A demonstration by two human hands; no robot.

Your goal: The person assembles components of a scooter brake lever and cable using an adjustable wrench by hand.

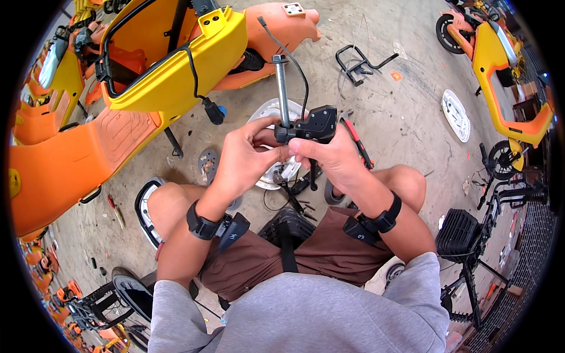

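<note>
In front of me, both hands hold a black brake lever assembly [321,122] with a cable running up from it. My left hand [246,154] is closed, its fingers and thumb pinching the clamp end of the assembly. A long silver bolt [282,88] with a hex head stands upright at that clamp, beside my left fingers; whether it passes through is hard to see. My right hand [335,156] wraps round the housing from the right, thumb pointing toward the left fingertips. Below, the lever [313,176] hangs downward. Parts of the clamp are hidden by my fingers.
A yellow and orange scooter body [170,76] stands at left. On the floor lie a white panel [271,109] under my hands, red-handled pliers [358,144], a bent black tube frame [356,65] and another white panel [456,116]. More scooters [503,88] stand at right.
</note>
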